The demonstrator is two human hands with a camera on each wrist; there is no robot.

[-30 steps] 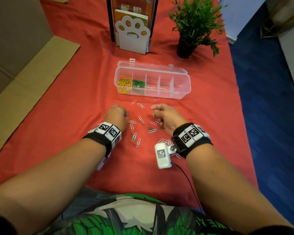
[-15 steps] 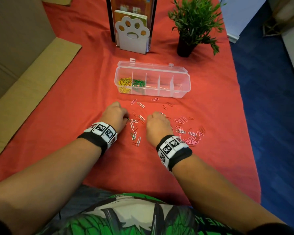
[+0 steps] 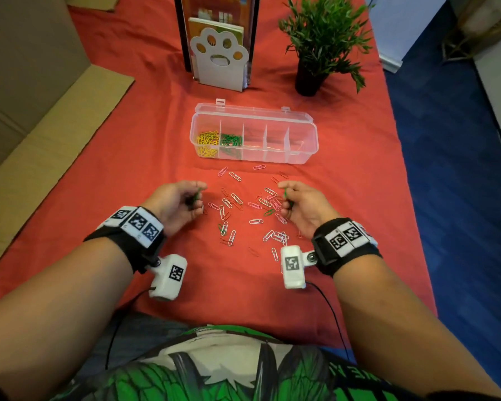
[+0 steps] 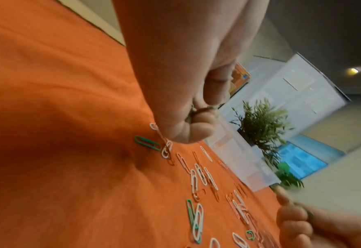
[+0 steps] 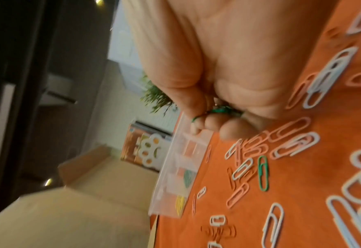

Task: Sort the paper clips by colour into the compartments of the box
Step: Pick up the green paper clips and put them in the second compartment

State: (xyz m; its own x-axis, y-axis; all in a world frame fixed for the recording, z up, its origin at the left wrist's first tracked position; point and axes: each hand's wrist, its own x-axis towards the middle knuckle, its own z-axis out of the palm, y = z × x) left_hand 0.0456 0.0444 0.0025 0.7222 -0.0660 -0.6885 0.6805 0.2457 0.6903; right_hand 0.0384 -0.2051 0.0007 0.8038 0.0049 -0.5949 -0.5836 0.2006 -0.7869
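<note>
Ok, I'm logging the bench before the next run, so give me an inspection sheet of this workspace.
Surface: red tablecloth, creased.
Job's things: clear compartment box, lid open, yellow clips and green clips in the two leftmost compartments; loose white, pink, red and green clips on the cloth.
Clutter: paw-shaped bookend, potted plant, cardboard.
Hands: left hand and right hand each hold green clips in curled fingers.
Cables: black wrist-camera leads.
Surroundings: blue floor.
</note>
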